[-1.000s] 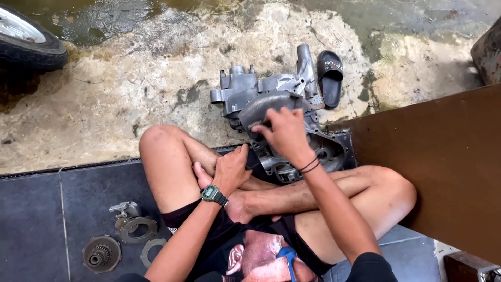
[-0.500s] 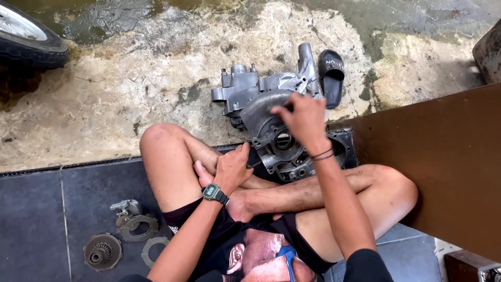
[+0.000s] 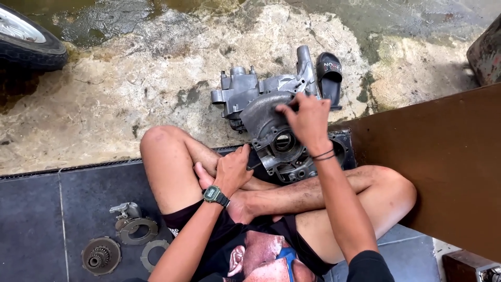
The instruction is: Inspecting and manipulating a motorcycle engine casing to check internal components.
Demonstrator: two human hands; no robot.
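Observation:
I sit cross-legged on dark floor tiles with a grey metal engine casing (image 3: 263, 122) on the ground in front of my legs. My right hand (image 3: 307, 121), black bands on its wrist, rests on the casing's upper right part, fingers curled over its rim beside a round opening (image 3: 284, 141). My left hand (image 3: 233, 168), with a wristwatch on that arm, sits at the casing's near left edge by my shin, fingers bent against a dark part there. Whether it grips anything I cannot tell.
A black sandal (image 3: 329, 73) lies behind the casing. A gear hub (image 3: 100, 256), metal rings (image 3: 137, 231) and a small bracket (image 3: 125, 210) lie on the tiles at lower left. A tyre (image 3: 28, 44) is at top left, a brown board (image 3: 443, 167) on the right.
My right hand has moved from the casing's centre up and to the right, uncovering the round opening. My left hand has stayed by my shin.

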